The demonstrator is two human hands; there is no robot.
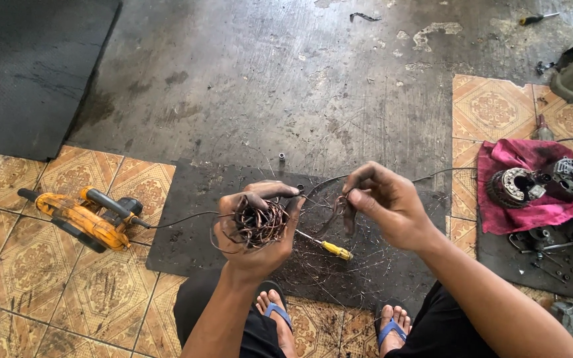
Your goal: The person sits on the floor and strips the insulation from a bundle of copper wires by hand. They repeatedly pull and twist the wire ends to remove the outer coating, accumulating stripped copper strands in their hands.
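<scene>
Orange power tool (81,219), yellow screwdriver (333,249), pink rag (528,189).

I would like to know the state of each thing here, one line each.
left hand: closed around copper wire bundle
right hand: pinching wire strand
yellow screwdriver: lying on black mat
orange power tool: lying on its side
motor parts: disassembled, on red cloth

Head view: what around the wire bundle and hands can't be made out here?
- Copper wire bundle: its far side is hidden by the left hand.
- Wire pinched in the right hand: the held end is covered by fingers.
- Yellow-handled screwdriver: tip hidden behind the left hand.
- Motor parts: cut off by the right edge.
</scene>
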